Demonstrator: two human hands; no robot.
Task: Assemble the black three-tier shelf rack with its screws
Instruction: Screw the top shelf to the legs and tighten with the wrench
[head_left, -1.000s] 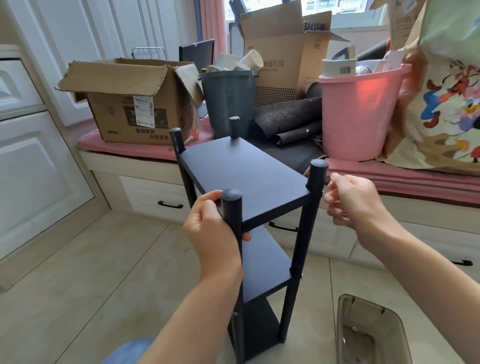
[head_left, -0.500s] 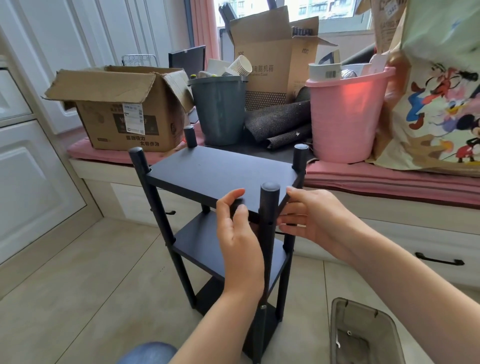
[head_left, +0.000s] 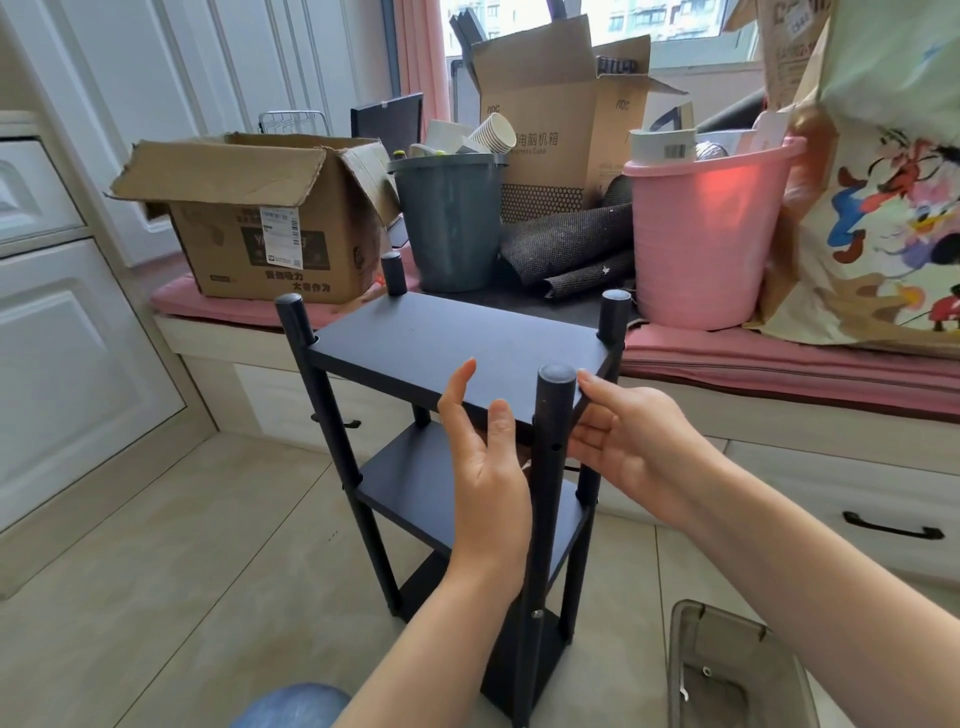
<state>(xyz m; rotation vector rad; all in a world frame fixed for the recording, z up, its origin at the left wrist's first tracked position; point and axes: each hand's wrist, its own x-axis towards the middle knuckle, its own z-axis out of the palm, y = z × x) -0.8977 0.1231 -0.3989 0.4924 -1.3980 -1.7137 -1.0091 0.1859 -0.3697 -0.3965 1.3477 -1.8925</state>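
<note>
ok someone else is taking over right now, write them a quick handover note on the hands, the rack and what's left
Left hand: open, fingers straight beside the near post, at the top shelf's front edge.
Right hand: open, fingertips on the top shelf's corner by that post.
Rack: upright on the floor, three shelves on four posts.
Done: frame is together; one screw shows low on the near post.
Left: an open hole under the top shelf likely needs a screw; check the tub.

Black shelf rack (head_left: 457, 345), pink bucket (head_left: 706, 244), grey bin (head_left: 449, 228), brown cardboard box (head_left: 260, 218).

Bright daylight, sharp view
Light came from the window (head_left: 649, 21) behind; shadows were soft, and straight lines bowed toward the wide-angle edges.
</note>
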